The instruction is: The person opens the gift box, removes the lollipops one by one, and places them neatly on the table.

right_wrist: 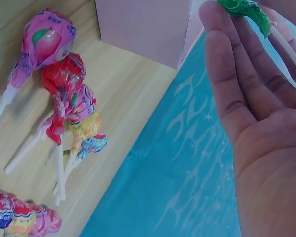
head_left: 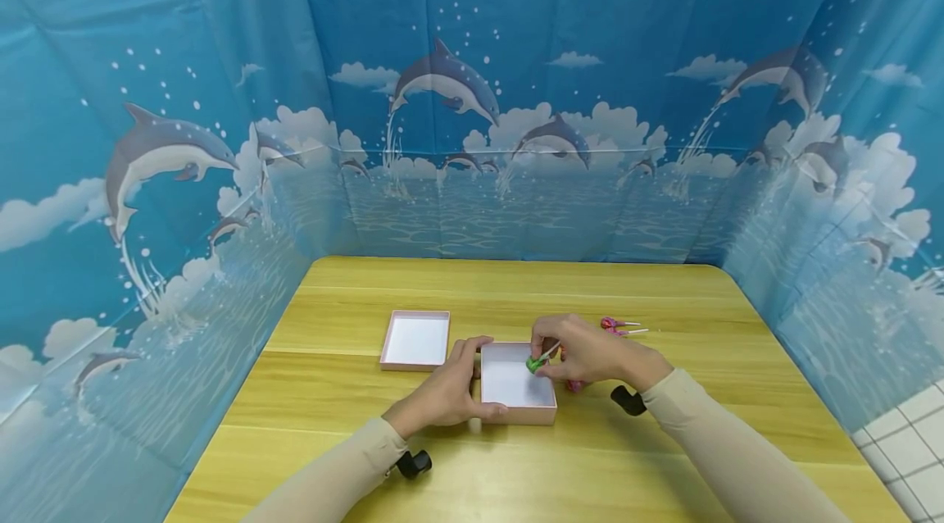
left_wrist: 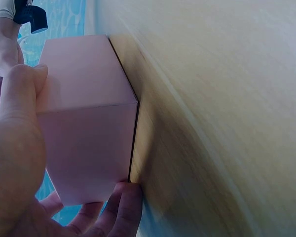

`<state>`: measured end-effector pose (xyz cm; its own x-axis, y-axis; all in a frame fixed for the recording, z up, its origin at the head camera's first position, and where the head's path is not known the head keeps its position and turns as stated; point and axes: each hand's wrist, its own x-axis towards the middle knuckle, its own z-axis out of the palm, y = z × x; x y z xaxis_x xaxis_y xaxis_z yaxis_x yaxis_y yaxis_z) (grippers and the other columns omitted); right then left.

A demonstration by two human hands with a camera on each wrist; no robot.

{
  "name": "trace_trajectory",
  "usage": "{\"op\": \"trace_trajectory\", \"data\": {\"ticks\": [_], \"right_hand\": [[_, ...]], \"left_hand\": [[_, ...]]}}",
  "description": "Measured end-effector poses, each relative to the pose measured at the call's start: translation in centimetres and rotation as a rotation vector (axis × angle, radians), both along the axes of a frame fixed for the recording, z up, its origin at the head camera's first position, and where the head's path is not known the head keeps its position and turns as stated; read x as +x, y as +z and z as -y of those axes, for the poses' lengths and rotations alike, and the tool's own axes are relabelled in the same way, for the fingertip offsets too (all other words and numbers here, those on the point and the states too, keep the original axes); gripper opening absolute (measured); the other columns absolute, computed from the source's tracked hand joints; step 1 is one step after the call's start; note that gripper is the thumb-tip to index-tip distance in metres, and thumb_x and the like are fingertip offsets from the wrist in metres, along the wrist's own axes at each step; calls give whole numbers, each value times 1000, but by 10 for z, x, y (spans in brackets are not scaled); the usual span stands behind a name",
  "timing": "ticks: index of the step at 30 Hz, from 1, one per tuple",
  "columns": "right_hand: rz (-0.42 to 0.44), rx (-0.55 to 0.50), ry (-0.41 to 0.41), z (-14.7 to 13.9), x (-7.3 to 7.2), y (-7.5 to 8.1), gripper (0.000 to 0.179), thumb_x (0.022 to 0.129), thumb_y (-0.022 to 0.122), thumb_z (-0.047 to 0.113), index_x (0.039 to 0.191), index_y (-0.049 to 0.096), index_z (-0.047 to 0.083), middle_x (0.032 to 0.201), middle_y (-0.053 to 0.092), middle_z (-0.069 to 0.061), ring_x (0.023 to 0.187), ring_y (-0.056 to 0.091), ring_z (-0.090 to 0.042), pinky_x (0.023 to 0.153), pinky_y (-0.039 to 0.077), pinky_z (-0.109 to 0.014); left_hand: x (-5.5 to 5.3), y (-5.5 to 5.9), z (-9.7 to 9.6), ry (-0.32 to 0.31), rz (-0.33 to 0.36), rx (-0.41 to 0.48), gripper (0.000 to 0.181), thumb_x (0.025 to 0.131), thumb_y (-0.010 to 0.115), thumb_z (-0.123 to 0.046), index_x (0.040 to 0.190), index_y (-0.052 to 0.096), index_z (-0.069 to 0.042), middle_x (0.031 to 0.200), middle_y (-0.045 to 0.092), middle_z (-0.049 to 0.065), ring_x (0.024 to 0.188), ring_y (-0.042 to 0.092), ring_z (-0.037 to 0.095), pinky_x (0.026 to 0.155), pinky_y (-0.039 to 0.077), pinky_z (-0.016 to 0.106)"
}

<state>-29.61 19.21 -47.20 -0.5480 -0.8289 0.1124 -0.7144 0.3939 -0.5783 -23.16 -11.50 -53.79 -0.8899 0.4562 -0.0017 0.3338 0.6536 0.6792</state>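
An open pink box (head_left: 525, 416) with a white inside stands on the table. My left hand (head_left: 447, 394) grips it at its left side, thumb at the front wall and fingers toward the back; the left wrist view shows the thumb (left_wrist: 23, 91) and fingertips around the pink walls. Over the box's right side, my right hand (head_left: 586, 349) pinches a green-wrapped lollipop (head_left: 533, 364) by thumb and fingers, its white stick pointing up toward the palm. The green wrapper (right_wrist: 246, 12) is partly cut off at the top of the right wrist view.
Left of the box lies a shallow box lid (head_left: 416, 340), white inside up. Several wrapped lollipops, among them a pink one (right_wrist: 49, 39) and a red one (right_wrist: 64, 74), lie right of the box. Blue dolphin-printed curtains (head_left: 501, 211) surround the table (head_left: 332, 392).
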Motion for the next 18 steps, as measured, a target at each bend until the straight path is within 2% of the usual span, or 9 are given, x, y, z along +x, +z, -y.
{"op": "trace_trajectory", "data": {"ticks": [11,18], "right_hand": [[-7,-28,-46,-17,3,-1,16,105,90,16,109,75,19,109,80,7,110,86,-14,97,73,-37],[-70,-21,-66,-31,3,-3,22,104,91,15,123,81,13,117,82,3,107,84,-14,91,72,-36]], "left_hand": [[0,-1,0,2,-2,5,116,94,99,-54,180,31,-16,161,52,19,126,69,23,102,61,38],[-1,-2,0,-3,-6,6,116,94,98,-55,180,31,-16,160,52,18,127,69,23,102,61,39]]}}
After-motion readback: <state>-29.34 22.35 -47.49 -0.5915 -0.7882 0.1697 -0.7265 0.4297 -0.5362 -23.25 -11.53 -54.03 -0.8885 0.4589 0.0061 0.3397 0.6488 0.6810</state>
